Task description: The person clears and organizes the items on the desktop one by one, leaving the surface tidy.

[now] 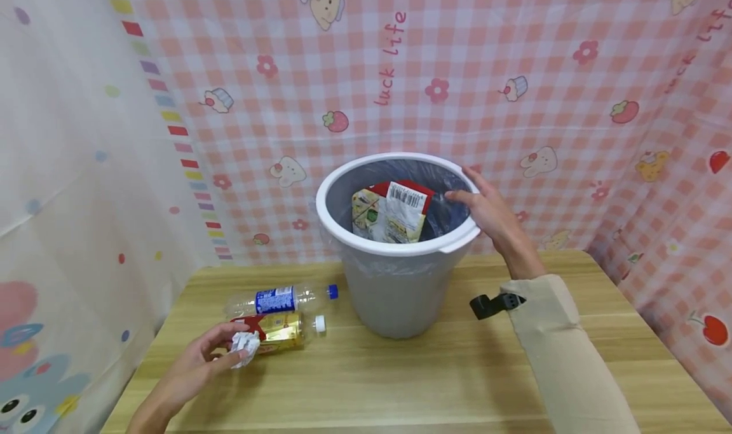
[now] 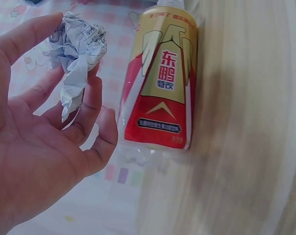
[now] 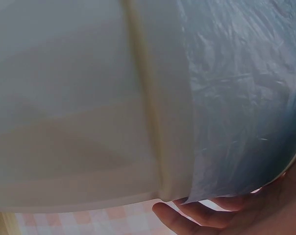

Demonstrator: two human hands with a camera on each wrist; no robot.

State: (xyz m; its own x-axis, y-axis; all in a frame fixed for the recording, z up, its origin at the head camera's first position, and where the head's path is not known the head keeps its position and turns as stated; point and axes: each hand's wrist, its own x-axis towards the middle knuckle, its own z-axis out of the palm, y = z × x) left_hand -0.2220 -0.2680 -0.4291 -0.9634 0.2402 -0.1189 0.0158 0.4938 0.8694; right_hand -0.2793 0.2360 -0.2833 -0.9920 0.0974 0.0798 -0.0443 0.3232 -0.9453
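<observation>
My left hand (image 1: 191, 367) pinches a crumpled piece of printed paper (image 1: 246, 347) between thumb and fingers, at the front left over the table. Close beyond it lies a gold-and-red drink bottle (image 1: 283, 332) with a white cap; the left wrist view shows its label upright beside the paper (image 2: 84, 44). At the centre stands a grey trash bin (image 1: 394, 300) with a white rim and a plastic liner (image 3: 246, 98). My right hand (image 1: 496, 215) grips the bin's right rim, thumb inside, fingers outside. Food packaging (image 1: 368, 215) with a barcode sits inside the bin.
A clear plastic bottle (image 1: 276, 300) with a blue label and blue cap lies behind the gold one, left of the bin. Wooden tabletop (image 1: 400, 383) extends around the bin. A pink checked curtain (image 1: 486, 135) hangs close behind; a white one (image 1: 68, 154) hangs left.
</observation>
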